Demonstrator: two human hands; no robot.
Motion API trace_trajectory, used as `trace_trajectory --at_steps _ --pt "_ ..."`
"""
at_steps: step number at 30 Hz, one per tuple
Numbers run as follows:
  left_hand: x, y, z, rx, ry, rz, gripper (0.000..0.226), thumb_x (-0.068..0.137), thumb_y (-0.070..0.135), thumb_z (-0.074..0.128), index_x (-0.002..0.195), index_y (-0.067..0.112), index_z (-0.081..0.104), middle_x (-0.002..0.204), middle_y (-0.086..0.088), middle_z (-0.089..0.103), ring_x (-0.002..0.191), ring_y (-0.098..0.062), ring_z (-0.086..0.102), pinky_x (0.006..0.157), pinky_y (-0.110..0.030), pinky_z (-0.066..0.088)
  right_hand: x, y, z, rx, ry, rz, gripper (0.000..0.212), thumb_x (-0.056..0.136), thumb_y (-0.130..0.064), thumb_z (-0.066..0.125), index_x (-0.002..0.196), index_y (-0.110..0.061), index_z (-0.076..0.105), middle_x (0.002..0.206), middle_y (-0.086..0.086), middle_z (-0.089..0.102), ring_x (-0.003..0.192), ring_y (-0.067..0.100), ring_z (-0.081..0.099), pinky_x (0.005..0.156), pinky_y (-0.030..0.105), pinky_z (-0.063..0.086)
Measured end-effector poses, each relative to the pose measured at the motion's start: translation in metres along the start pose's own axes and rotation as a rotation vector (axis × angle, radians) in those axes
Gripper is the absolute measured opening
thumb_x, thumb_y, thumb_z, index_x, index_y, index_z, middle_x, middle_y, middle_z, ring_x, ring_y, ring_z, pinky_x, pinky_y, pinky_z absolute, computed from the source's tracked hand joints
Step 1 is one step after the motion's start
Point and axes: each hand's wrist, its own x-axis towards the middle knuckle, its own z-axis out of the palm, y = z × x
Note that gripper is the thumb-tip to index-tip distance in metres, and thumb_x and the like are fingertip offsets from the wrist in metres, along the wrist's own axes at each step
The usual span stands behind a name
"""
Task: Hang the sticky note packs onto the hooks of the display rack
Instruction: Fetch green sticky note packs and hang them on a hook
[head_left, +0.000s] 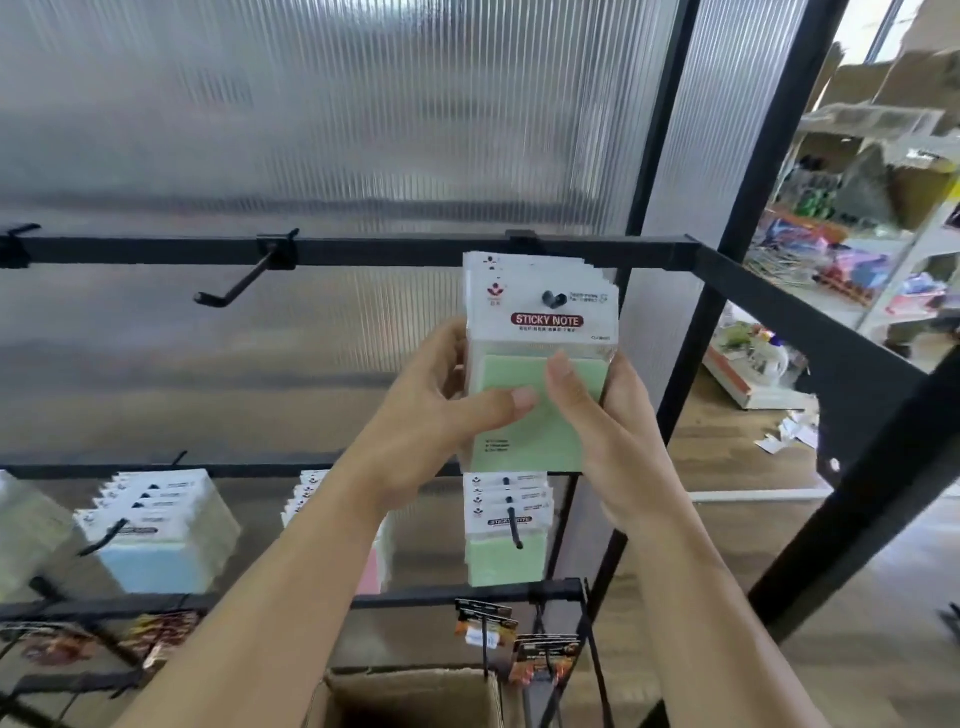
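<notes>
- Here the whole move turns on one line-up: the bundle of green sticky note packs (540, 364) sits straight in front of both hands, with the hook (552, 298) already poking out through the hang-holes near the top of the front card.
- The packs hang upright, long axis vertical; the hook runs toward the viewer, so any further seating means pushing away, toward the top rail (363, 250).
- The left hand (441, 410) clasps the bundle's left edge, thumb laid across the green face.
- The right hand (613, 415) clasps the right edge, thumb on the front too; neither hand is clearly nearer.
- The front pack shows a white header card with a red "STICKY NOTE" label, a pale green pad beneath, all in clear wrap; the header cards behind fan out slightly.
- An empty hook (236, 283) juts from the same rail, well to the left.
- Lower hooks already carry green packs (506, 540) and blue packs (156, 540).
</notes>
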Motion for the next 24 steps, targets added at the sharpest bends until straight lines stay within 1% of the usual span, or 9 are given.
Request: trace_trajectory --at_steps 2,4,6,9,13,15,19,21,24 --pt "-0.008 0.005 0.005 -0.046 -0.027 0.008 0.072 0.067 0.029 0.077 0.132 0.016 0.048 0.124 -0.008 0.066 0.112 -0.026 0.066 0.085 -0.041 0.057 -0.008 -0.003 0.004 0.036 0.032 -0.021 0.055 0.083 -0.04 0.064 0.127 -0.011 0.048 0.115 0.007 0.068 0.104 0.023 0.067 0.077 0.038 0.057" --pt "-0.019 0.013 0.014 -0.112 -0.034 0.011 0.07 0.066 0.026 0.077 0.128 0.016 0.047 0.115 -0.002 0.07 0.102 -0.019 0.07 0.074 -0.03 0.057 -0.017 -0.008 0.009 0.07 0.063 -0.039 0.053 0.084 -0.037 0.062 0.126 -0.01 0.048 0.113 0.004 0.068 0.102 0.021 0.067 0.073 0.031 0.056" --pt "-0.03 0.023 0.022 -0.157 -0.031 0.027 0.068 0.065 0.028 0.075 0.126 0.017 0.048 0.112 0.0 0.071 0.099 -0.015 0.07 0.073 -0.025 0.056 -0.027 -0.018 0.013 0.037 0.094 -0.061 0.054 0.079 -0.044 0.062 0.124 -0.015 0.051 0.11 -0.002 0.069 0.1 0.014 0.068 0.071 0.025 0.055" --pt "-0.044 0.044 0.03 -0.146 -0.038 0.097 0.067 0.066 0.037 0.071 0.127 0.02 0.048 0.115 0.001 0.07 0.105 -0.017 0.068 0.079 -0.027 0.054 -0.042 -0.041 0.019 -0.029 0.134 -0.12 0.053 0.074 -0.051 0.06 0.12 -0.024 0.054 0.108 -0.008 0.07 0.098 0.01 0.068 0.072 0.025 0.055" --pt "-0.066 0.065 0.036 -0.137 -0.074 0.149 0.07 0.065 0.041 0.07 0.129 0.022 0.047 0.115 0.004 0.069 0.105 -0.016 0.068 0.078 -0.028 0.055 -0.066 -0.07 0.027 0.009 0.113 -0.222 0.054 0.081 -0.039 0.059 0.125 -0.008 0.051 0.109 0.001 0.069 0.098 0.016 0.068 0.072 0.025 0.055" --pt "-0.078 0.065 0.042 -0.124 -0.112 0.131 0.074 0.066 0.043 0.069 0.133 0.021 0.044 0.119 0.003 0.068 0.108 -0.016 0.067 0.08 -0.029 0.056 -0.084 -0.072 0.027 0.004 0.125 -0.216 0.05 0.082 -0.036 0.059 0.124 -0.011 0.05 0.108 -0.002 0.07 0.098 0.015 0.068 0.073 0.027 0.056" --pt "-0.108 0.047 0.065 -0.173 -0.191 0.058 0.071 0.067 0.043 0.069 0.131 0.023 0.046 0.118 0.01 0.069 0.108 -0.008 0.067 0.078 -0.018 0.054 -0.131 -0.062 0.019 -0.084 0.203 -0.127 0.055 0.078 -0.049 0.068 0.12 -0.017 0.052 0.109 0.003 0.069 0.097 0.023 0.068 0.074 0.041 0.058" --pt "-0.123 0.036 0.083 -0.226 -0.212 0.014 0.065 0.063 0.042 0.071 0.123 0.029 0.05 0.11 0.016 0.071 0.1 0.0 0.068 0.072 -0.011 0.053 -0.156 -0.058 0.009 -0.12 0.282 -0.088 0.048 0.076 -0.046 0.068 0.112 -0.017 0.055 0.101 0.0 0.071 0.091 0.019 0.07 0.068 0.034 0.058" --pt "-0.133 0.023 0.118 -0.289 -0.274 -0.052 0.068 0.059 0.037 0.074 0.122 0.026 0.051 0.108 0.01 0.073 0.098 -0.007 0.07 0.071 -0.016 0.055 -0.191 -0.058 -0.016 -0.185 0.402 -0.03 0.045 0.072 -0.045 0.061 0.105 -0.014 0.058 0.092 -0.005 0.072 0.083 0.013 0.071 0.062 0.024 0.054"
